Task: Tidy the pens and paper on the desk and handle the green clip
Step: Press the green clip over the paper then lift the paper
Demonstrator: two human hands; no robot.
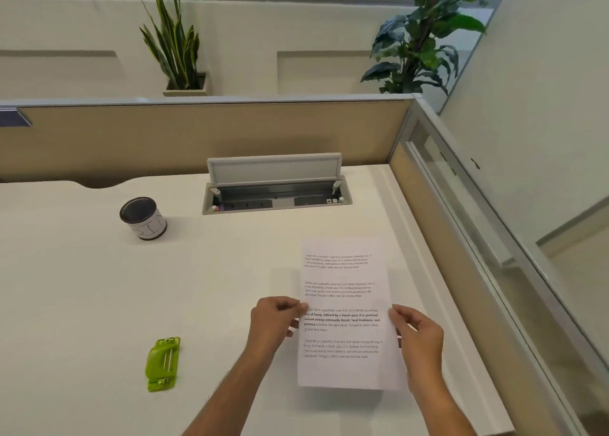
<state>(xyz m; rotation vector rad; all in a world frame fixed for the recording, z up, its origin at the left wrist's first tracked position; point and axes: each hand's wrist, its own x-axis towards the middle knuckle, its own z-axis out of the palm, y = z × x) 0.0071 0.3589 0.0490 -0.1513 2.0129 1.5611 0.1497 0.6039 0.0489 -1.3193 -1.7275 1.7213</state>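
A white sheet of paper (344, 290) with several blocks of printed text is held over the right part of the white desk (82, 287). My left hand (275, 323) pinches its left edge and my right hand (418, 333) pinches its right edge, both about halfway down the sheet. The green clip (162, 363), translucent with metal parts, lies flat on the desk to the lower left, well apart from both hands. A round pen holder (143, 217), white with a dark inside, stands upright at the back left. No pens are in view.
An open cable box (276, 191) with its grey lid raised is set into the desk at the back middle. A beige partition (197, 135) runs behind the desk and a glass-panelled partition (494, 238) along the right. Two potted plants stand beyond.
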